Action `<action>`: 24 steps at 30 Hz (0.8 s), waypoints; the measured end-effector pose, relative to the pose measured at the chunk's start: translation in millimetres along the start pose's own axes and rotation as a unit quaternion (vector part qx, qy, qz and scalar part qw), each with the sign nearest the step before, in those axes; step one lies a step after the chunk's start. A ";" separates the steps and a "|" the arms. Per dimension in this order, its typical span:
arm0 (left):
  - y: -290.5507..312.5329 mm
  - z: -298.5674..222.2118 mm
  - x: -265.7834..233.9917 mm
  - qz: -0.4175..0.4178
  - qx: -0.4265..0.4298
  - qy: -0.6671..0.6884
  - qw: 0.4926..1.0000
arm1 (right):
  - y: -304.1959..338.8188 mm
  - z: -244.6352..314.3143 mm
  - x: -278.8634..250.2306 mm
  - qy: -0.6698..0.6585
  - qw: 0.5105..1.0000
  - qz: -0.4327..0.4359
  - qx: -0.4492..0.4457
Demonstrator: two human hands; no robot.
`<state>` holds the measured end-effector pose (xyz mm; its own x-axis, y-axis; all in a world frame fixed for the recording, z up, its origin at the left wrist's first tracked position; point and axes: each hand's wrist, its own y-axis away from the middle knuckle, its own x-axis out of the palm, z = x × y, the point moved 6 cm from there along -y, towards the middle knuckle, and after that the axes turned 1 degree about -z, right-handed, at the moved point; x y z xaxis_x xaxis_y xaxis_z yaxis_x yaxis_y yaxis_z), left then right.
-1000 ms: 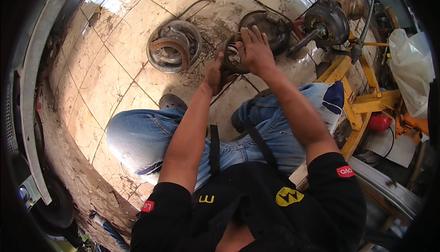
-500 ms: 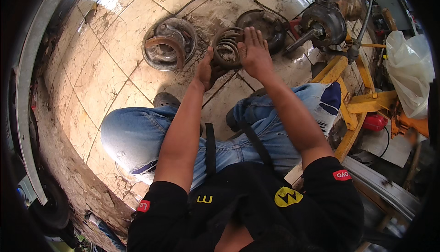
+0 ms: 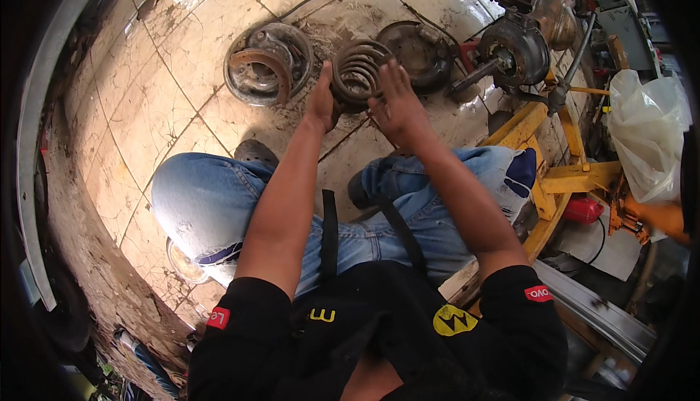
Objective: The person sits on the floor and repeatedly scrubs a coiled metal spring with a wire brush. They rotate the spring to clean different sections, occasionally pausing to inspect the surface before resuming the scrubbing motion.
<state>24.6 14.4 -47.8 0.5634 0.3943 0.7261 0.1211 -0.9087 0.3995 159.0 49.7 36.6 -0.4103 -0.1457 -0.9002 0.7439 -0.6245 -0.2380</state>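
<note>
A rusty coil spring [image 3: 355, 68] is between my two hands above the tiled floor, its open end tilted toward me. My left hand [image 3: 321, 102] grips its lower left side, thumb along the coils and the other fingers mostly hidden beneath. On the right side, my right hand [image 3: 402, 113] lies flat against the spring's edge with its fingers stretched out. Left of the spring lies a brake backing plate [image 3: 240, 95] with a curved brake shoe [image 3: 271, 58] on it. A second, darker backing plate [image 3: 415, 55] sits just behind my right hand.
An axle assembly [image 3: 515, 47] with a protruding shaft rests at the right, by a yellow metal stand [image 3: 580, 176]. A clear plastic bag [image 3: 647, 131] hangs beyond it. My bent knees flank the work area. A dirt-covered ledge [image 3: 95, 248] runs along the left.
My right hand has slid down toward me along the spring's right side. The spring has tilted, showing more of its coils. My left hand keeps its hold.
</note>
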 end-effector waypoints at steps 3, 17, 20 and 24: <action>-1.3 1.3 -7.8 -0.037 -0.014 0.000 0.999 | -2.0 -5.0 -14.7 -0.186 0.968 0.058 0.159; -0.3 -2.4 2.6 -0.027 -0.017 0.031 0.999 | 6.5 6.7 -27.9 0.080 0.987 0.132 -0.034; -5.3 1.2 -9.1 -0.037 -0.014 0.027 0.999 | -1.3 3.8 -24.9 0.204 0.952 0.216 -0.076; -8.5 3.8 -6.3 -0.016 -0.011 0.028 0.999 | -4.6 -9.9 -17.3 0.303 0.919 0.210 -0.141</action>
<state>23.1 19.1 -57.9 0.5135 0.4302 0.7425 0.1196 -0.8927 0.4345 167.9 62.7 49.7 0.2506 0.1792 -0.9514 0.9118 -0.3740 0.1697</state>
